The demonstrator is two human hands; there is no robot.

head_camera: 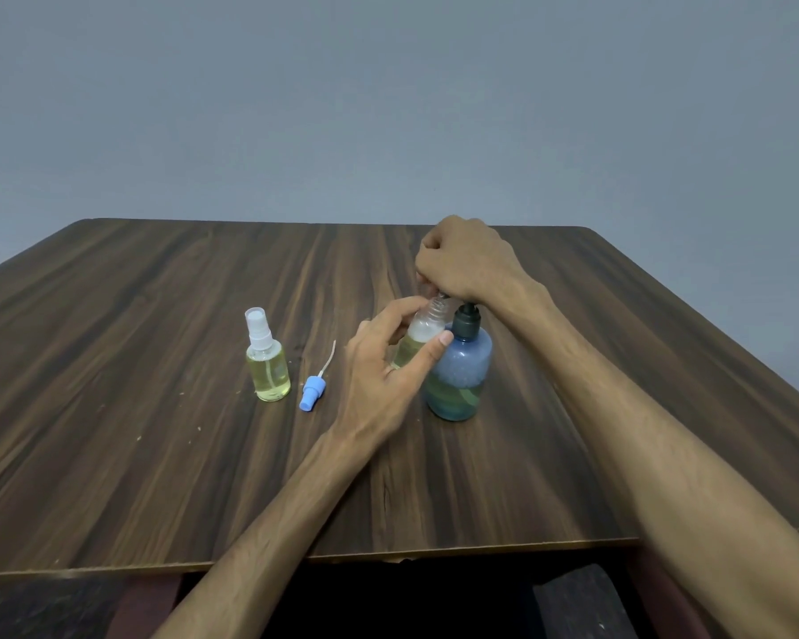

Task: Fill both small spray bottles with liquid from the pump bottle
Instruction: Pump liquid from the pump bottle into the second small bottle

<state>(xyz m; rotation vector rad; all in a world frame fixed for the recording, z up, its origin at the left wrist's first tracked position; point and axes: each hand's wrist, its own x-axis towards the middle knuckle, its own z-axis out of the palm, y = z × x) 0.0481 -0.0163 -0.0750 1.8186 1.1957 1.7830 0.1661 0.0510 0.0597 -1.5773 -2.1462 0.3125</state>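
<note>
The left hand [379, 362] grips the open small spray bottle [418, 336], fingers and thumb curled round its body, holding it against the pump bottle [460, 366] on the worktop [158, 454]. The right hand [464, 260], clenched, presses down on the pump head, which it hides. Two spray bottles show: the capped one [267, 362] stands left, one blue sprayer cap [312, 394] lying between.

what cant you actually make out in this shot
Head view only:
- Pump head and spout of the pump bottle: covered by the right hand.
- Whether liquid is flowing into the open spray bottle: its mouth is blurred under that hand.
- This bottle's base: hidden behind the left hand.
- Label on the capped spray bottle: too small.
</note>
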